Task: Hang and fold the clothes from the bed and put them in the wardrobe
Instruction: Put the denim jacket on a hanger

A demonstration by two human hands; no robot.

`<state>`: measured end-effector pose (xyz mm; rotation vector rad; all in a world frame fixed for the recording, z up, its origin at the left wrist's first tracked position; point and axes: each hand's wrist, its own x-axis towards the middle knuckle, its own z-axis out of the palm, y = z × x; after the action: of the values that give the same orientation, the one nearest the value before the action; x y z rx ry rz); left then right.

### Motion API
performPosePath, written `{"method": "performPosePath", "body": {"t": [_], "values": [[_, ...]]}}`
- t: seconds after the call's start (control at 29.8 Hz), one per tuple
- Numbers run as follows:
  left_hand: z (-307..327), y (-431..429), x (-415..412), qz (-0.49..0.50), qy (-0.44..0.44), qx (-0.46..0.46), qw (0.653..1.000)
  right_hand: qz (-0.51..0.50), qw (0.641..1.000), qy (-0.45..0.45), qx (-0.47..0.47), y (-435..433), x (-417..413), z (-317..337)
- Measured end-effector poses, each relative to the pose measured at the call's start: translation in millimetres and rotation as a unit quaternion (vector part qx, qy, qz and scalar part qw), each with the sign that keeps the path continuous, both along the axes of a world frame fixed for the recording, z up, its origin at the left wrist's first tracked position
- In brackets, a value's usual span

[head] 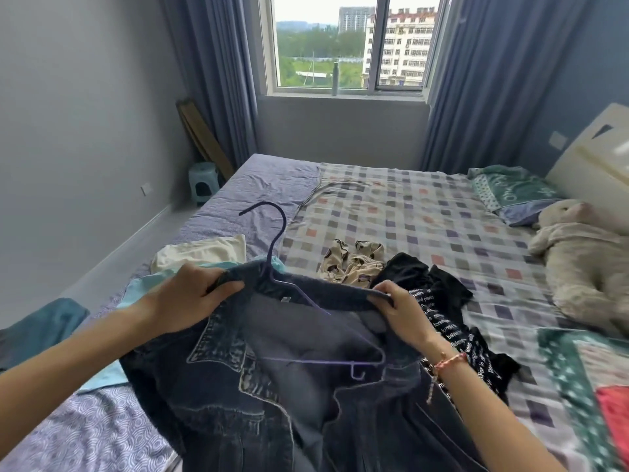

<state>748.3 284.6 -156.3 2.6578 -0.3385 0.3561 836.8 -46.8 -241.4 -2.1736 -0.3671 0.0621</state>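
A dark denim jacket [238,396] lies open on the bed [408,212] in front of me. A purple wire hanger [272,247] sits inside its collar, hook pointing up and away. My left hand [187,298] grips the left end of the collar. My right hand [405,318] pinches the right end of the collar. More clothes lie around: a black printed garment [439,294] to the right, a beige patterned piece [354,260] behind, a cream top [204,250] and a light blue garment [143,284] at the left.
A plush toy [585,267] and a green pillow [510,192] lie at the bed's head on the right. A teal cloth [41,328] lies at the left edge. A small stool [203,182] stands by the curtain. The window is straight ahead.
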Motion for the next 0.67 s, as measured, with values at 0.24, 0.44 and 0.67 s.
{"method": "performPosePath", "body": {"t": [0.24, 0.44, 0.67], "values": [[0, -31, 11, 0.096, -0.071, 0.035, 0.992, -0.029, 0.990, -0.114, -0.071, -12, 10, 53], [17, -86, 3, 0.066, -0.051, -0.080, 0.993, -0.084, 0.984, -0.154, -0.023, 22, 4, 102], [55, -85, 2, 0.116, -0.122, -0.109, 0.980, 0.111, 0.988, -0.096, 0.053, 43, -55, 150]]}}
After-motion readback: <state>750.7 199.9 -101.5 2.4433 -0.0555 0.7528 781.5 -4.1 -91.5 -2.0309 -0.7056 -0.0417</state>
